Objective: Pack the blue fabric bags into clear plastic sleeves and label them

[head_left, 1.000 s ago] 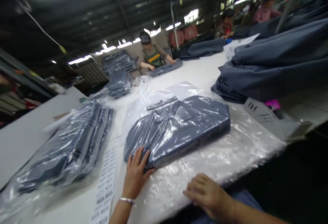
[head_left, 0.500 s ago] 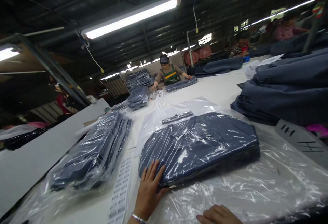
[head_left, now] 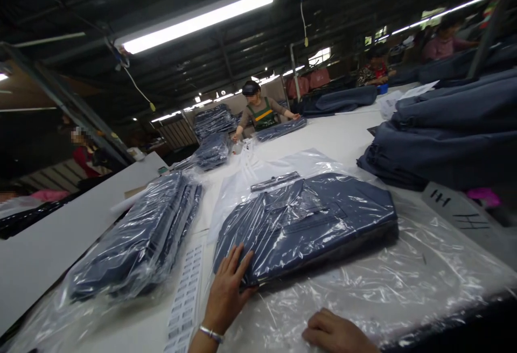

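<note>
A folded dark blue garment in a clear plastic bag (head_left: 299,229) lies on the table in front of me. My left hand (head_left: 232,275), with a silver bracelet at the wrist, rests on its near left corner with the fingers stretched out. Below the garment, over loose clear plastic (head_left: 278,315), is my right hand (head_left: 331,331). Its fingers are curled in, and whatever they may hold is hidden. Beyond the garment, a dark label strip (head_left: 274,181) shows on the bag's flat part. A sheet of printed stickers (head_left: 186,294) lies left of my left hand.
Bagged garments (head_left: 133,234) are stacked on the left. Dark blue unbagged clothing (head_left: 444,148) is heaped at the right, beside a grey card with black marks (head_left: 456,210). Across the table a co-worker (head_left: 262,111) handles another bagged garment (head_left: 281,129). Other people sit farther back.
The camera view has shifted slightly, so the table's contents appear a little farther left. My right hand shows more fully at the bottom edge. My left hand stays on the bagged garment.
</note>
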